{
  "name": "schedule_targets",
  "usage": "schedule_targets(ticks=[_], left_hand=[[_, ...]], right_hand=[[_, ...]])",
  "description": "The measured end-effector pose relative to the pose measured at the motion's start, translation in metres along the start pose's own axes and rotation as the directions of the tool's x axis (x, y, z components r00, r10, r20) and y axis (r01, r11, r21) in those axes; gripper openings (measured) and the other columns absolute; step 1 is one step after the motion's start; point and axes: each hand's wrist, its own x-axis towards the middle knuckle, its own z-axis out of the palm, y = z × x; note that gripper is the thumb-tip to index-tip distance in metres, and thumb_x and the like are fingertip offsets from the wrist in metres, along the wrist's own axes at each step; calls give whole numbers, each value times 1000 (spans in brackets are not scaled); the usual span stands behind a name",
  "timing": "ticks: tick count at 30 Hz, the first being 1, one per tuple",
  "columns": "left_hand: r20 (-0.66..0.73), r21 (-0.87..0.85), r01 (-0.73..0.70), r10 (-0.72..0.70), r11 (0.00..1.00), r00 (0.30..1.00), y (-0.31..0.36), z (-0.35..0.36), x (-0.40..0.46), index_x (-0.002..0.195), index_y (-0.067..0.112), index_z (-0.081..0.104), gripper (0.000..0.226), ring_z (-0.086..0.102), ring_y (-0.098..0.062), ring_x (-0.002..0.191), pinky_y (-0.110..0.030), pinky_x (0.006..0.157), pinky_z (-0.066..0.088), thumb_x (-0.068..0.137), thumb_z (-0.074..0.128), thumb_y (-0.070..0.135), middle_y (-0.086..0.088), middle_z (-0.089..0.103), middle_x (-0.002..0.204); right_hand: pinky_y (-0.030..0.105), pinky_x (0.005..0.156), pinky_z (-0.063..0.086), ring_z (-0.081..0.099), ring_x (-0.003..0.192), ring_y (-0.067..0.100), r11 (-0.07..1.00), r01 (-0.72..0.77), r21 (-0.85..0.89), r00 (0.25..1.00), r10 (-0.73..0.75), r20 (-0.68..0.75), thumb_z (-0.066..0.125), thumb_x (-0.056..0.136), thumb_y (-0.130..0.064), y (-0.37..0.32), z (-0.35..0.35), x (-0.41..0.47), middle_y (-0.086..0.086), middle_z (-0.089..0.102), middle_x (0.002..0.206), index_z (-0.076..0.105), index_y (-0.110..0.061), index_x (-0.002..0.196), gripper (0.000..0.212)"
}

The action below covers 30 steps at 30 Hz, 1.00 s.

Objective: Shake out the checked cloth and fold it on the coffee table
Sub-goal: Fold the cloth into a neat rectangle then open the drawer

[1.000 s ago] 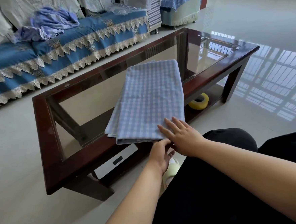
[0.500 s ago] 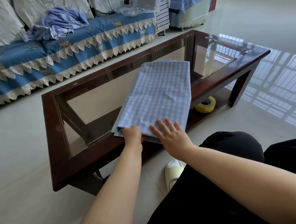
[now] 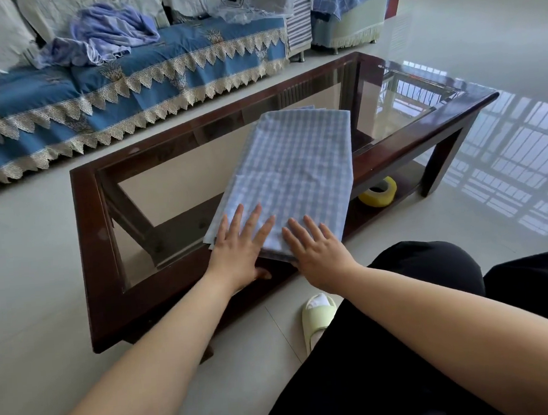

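Checked cloth (image 3: 296, 170) lies folded on coffee table (image 3: 94, 252), long axis toward 1 o'clock from both flat, spread-fingered hands, left hand (image 3: 236, 245) and right hand (image 3: 318, 253) equally near on its near edge

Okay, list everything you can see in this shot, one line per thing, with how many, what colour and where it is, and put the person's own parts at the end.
checked cloth: one, pale blue and white, folded flat on the coffee table, near edge at the table's front rail
coffee table: one, dark wood frame with glass top, centre of the floor
tape roll: one, yellow, on the table's lower shelf, right side
sofa: one, blue cover with cream lace trim, behind the table
crumpled fabric: one heap, lilac blue, on the sofa
slipper: one, pale green, on the floor by the table
left hand: fingers spread flat on the cloth's near edge
right hand: fingers spread flat on the cloth, beside the left
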Motion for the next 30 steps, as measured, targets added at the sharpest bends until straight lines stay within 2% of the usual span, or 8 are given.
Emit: schedule_targets(ticks=[5, 9, 12, 14, 18, 24, 27, 30], left_hand=[[1, -4, -10, 10, 1000, 1000, 3, -2, 4, 152, 30, 4, 75, 24, -38, 142, -48, 113, 24, 93, 49, 24, -7, 11, 160], [96, -61, -4, 9, 998, 995, -1, -14, 12, 153, 25, 8, 63, 27, -34, 142, -43, 109, 32, 97, 37, 21, -4, 15, 160], [278, -62, -38, 54, 997, 959, -4, -34, 17, 152, 26, 7, 75, 26, -30, 142, -45, 105, 38, 93, 43, 53, -1, 10, 161], [375, -116, -43, 84, 992, 923, -10, -55, 29, 150, 27, 20, 85, 34, -26, 137, -44, 102, 39, 83, 40, 74, 0, 22, 157], [183, -304, -92, 152, 948, 971, -18, -63, 72, 149, 43, 12, 62, 8, -21, 147, -46, 116, 13, 92, 22, 66, 7, 8, 160], [247, -328, -33, 120, 944, 962, -11, -16, 105, 143, 57, -5, 53, -19, -24, 146, -65, 110, -10, 93, 10, 65, 18, -15, 158], [225, -315, -33, 109, 948, 968, -13, -3, 105, 141, 59, -10, 51, -21, -23, 145, -65, 109, -12, 92, 6, 65, 19, -16, 157], [219, -313, -29, 102, 949, 971, -12, -2, 105, 140, 60, -9, 51, -20, -22, 145, -65, 109, -12, 92, 6, 65, 19, -16, 157]], right_hand=[[46, 116, 24, 19, 144, 35, 991, 73, 112, 996, -67, -61, 53, 80, -66, -5, 0, 2, 17, 18, 156, 16, -7, 151, 99], [30, 114, 22, 29, 142, 18, 858, -20, 513, 989, 93, -118, 34, 99, -45, 8, -26, 1, 3, 35, 152, 28, -21, 148, 56], [36, 106, 35, 38, 135, 22, 793, -282, 540, 923, 377, -71, 34, 100, -22, 47, -30, 7, 1, 38, 150, 27, -28, 147, 48], [36, 114, 25, 16, 146, 23, 804, -424, 416, 896, 440, 61, 40, 93, -8, 70, -21, 7, 0, 14, 159, 6, -31, 151, 71], [41, 116, 23, -1, 147, 30, 819, -544, 182, 838, 520, 166, 52, 92, -19, 82, 5, 5, 4, -19, 158, -29, -37, 142, 97], [33, 71, 45, 19, 143, 27, 652, -624, 431, 770, 608, 193, 63, 86, -20, 82, 22, 14, -2, -23, 157, -30, -43, 140, 110], [36, 92, 46, 12, 146, 26, 696, -522, 494, 821, 567, 69, 63, 85, -25, 90, 28, 16, 1, -17, 158, -27, -39, 142, 108], [43, 117, 20, 9, 147, 27, 824, -318, 469, 912, 401, -86, 68, 78, -45, 95, 31, 12, 7, 1, 159, -10, -37, 149, 106]])
